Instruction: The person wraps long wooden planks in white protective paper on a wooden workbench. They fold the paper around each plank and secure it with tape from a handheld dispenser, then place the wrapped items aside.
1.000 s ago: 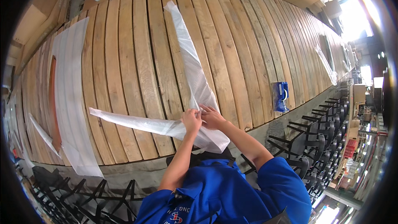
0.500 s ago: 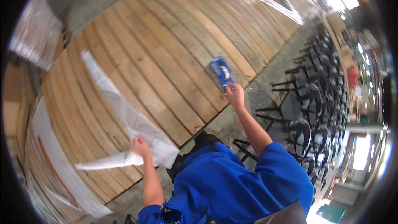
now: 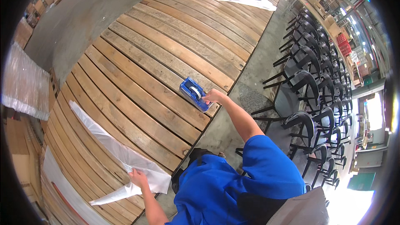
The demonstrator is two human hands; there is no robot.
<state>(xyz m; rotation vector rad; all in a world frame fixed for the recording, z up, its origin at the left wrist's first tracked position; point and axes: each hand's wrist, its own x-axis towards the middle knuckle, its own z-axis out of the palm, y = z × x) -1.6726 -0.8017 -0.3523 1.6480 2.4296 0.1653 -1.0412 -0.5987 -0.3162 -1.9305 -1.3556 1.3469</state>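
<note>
Head: dispenser (blue) [image 3: 191, 94] against right hand [image 3: 214, 96]

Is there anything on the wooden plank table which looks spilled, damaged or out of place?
Nothing clearly stands out on the wooden plank table. The thin white translucent sheet lies bent at an angle under the left hand; the boxy blue tape dispenser rests by the right hand. No spill or damage shows.

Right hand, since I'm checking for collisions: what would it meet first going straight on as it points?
The right hand would first meet the blue tape dispenser; it overlaps the near end in view, but depth leaves contact uncertain.
</note>
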